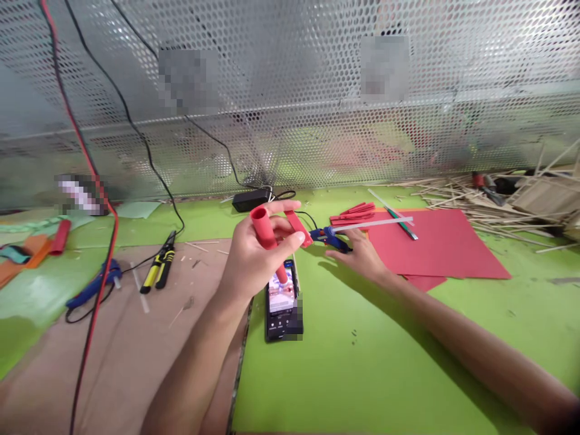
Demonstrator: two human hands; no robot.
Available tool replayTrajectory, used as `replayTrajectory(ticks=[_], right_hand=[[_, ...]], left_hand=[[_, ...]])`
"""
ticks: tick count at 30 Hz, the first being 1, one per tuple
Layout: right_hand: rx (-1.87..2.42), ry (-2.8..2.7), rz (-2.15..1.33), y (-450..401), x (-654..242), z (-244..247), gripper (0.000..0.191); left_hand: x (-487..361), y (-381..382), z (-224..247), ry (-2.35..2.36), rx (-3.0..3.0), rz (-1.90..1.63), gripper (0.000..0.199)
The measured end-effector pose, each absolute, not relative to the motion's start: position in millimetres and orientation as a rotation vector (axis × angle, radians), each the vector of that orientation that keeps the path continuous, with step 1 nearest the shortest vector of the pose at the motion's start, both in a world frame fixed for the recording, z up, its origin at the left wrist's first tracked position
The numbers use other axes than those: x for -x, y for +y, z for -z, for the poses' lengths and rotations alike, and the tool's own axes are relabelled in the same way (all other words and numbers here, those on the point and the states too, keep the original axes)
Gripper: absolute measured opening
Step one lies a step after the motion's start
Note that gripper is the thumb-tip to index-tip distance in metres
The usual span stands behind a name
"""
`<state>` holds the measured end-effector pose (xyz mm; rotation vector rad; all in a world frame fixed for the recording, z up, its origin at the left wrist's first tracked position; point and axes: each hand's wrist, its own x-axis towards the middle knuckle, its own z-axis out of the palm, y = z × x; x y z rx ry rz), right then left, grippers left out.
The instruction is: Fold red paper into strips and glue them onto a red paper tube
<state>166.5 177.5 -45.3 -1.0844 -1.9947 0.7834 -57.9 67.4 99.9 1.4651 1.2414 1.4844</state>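
Note:
My left hand (254, 254) is closed around a red paper tube (265, 228), whose open end points up. Between its thumb and fingers it also pinches a short red paper strip (298, 228). My right hand (360, 257) is closed at the handle of a blue hot glue gun (322, 234), partly hiding it. The gun's tip points left, close to the strip's lower end. A long clear glue stick (376, 224) sticks out of its back to the right. Below my left hand lies a phone (281, 308) with its screen lit.
Red paper sheets (435, 248), a green cutter (401, 223) and cut red strips (353, 213) lie right. Thin wooden sticks (462, 205) pile up behind. At left are wire strippers (158, 266), another blue glue gun (95, 287) and a hanging red-black cable (97, 181). Perforated metal (290, 121) stands behind.

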Motion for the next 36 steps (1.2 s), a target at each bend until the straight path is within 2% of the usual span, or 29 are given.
replayTrajectory(ticks=[1,3,4,6,9,12,14,18,28,32,36], right_hand=[[1.062,-1.997,-0.723,172.4,-175.2,45.4,0.053],[0.87,-1.996,-0.472,159.4,-193.8,43.8,0.021],[0.729,-2.003,-0.414,151.8,-202.4,41.2,0.013],[0.58,-2.019,-0.386,135.4,-214.1,30.1,0.024],[0.458,-2.042,-0.402,113.9,-214.2,-2.8,0.006],[0.453,-2.023,-0.424,103.7,-201.4,-44.0,0.025],[0.425,-2.094,-0.446,103.4,-193.7,-64.7,0.03],[0.415,-2.26,-0.398,109.5,-188.8,-76.6,0.045],[0.311,-2.266,-0.294,114.3,-195.2,-67.3,0.038],[0.281,-2.243,-0.255,113.1,-195.7,-65.0,0.038],[0.295,-2.163,-0.215,111.5,-197.8,-69.7,0.04]], left_hand=[[57.7,67.3,-99.4,1.228,-1.463,-1.466,0.041],[56.8,66.7,-98.5,1.223,-1.461,-1.435,0.045],[56.0,65.9,-98.2,1.232,-1.472,-1.418,0.047],[53.5,63.1,-98.0,1.263,-1.529,-1.364,0.051],[47.1,55.2,-99.1,1.305,-1.65,-1.21,0.059],[38.8,45.9,-101.4,1.336,-1.736,-1.06,0.07],[33.8,41.2,-102.6,1.357,-1.822,-0.987,0.079],[27.5,36.1,-101.9,1.417,-2.103,-0.865,0.094],[21.4,30.5,-96.3,1.416,-2.473,-0.729,0.101],[16.4,25.8,-95.9,1.428,-2.496,-0.809,0.098],[13.4,18.0,-103.1,1.489,-2.49,-0.986,0.087]])
